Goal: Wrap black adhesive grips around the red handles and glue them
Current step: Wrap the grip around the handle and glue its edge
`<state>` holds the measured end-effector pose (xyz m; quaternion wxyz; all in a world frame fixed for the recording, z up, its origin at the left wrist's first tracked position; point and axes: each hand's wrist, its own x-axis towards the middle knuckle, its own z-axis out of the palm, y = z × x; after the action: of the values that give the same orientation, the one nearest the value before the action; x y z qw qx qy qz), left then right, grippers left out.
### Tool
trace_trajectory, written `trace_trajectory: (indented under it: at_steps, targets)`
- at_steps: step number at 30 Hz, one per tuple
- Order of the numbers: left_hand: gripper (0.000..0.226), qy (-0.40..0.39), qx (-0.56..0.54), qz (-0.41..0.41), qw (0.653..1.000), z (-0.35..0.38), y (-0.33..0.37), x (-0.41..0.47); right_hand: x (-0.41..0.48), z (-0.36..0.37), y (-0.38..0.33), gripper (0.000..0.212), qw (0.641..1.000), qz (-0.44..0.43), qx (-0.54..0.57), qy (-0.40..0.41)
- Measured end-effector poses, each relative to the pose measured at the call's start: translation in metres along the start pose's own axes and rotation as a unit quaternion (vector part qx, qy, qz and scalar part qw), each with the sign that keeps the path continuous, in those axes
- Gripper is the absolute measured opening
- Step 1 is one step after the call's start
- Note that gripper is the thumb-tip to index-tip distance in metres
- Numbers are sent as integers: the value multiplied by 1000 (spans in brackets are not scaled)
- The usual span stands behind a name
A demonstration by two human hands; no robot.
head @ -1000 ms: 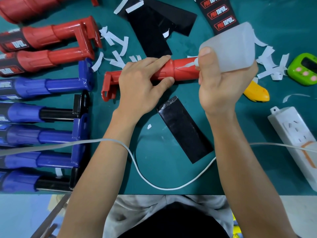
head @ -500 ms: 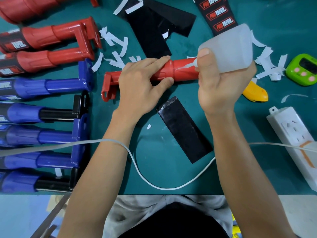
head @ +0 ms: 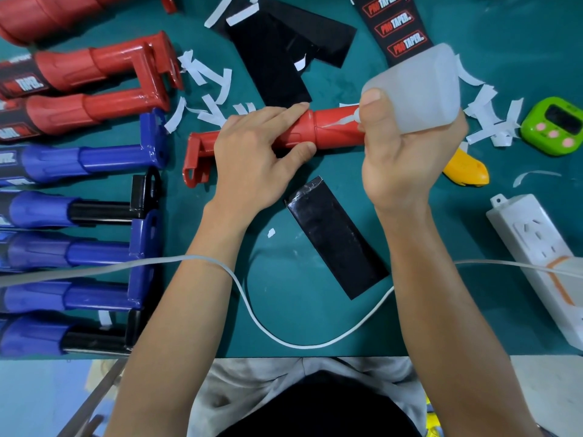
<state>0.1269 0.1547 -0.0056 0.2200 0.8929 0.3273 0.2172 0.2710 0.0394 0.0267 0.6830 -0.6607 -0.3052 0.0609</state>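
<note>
Red handle [head: 334, 132], black grip strip [head: 336, 242], teal table [head: 520, 42], lime-green timer [head: 553, 126].

Left hand [head: 252, 159] fingers [head: 284, 113] curled in a grip, right hand [head: 403, 159] clenched, thumb raised

From my station I see one handle [head: 334, 134] lying across the middle of the table [head: 299, 320], left to right. The left hand [head: 252, 159] grips its left part. The right hand [head: 400, 159] holds a glue bottle [head: 416, 93] above its right end, nozzle against it. Nearer to me, just before the handle, lies one grip sheet [head: 336, 244]; more sheets [head: 277, 52] lie behind. A row of handles [head: 79, 159] fills the left side. At right are a timer [head: 553, 126], a cutter [head: 467, 173] and, nearer, a power strip [head: 536, 257]. A cable [head: 284, 339] loops before the grip sheet.
</note>
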Motion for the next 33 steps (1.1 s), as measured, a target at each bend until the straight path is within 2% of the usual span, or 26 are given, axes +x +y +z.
trace_trajectory:
  at_steps: [6,20,26,30,33]
  targets:
    - [50,-2,2,-2,1000,0,-1,0,1,-1,1,34,1000,-7,-21,7]
    - [50,-2,1,-4,1000,1,-2,0,3,-7,5,37,999,-1,-32,33]
    - [51,-3,-2,-5,1000,0,-1,0,5,-11,1,35,998,-12,-49,37]
    - [51,0,-5,-5,1000,0,-1,0,5,-13,-6,16,997,-28,-49,44]
    - [50,3,-7,-3,1000,0,-1,0,8,-17,-5,16,997,-35,-52,49]
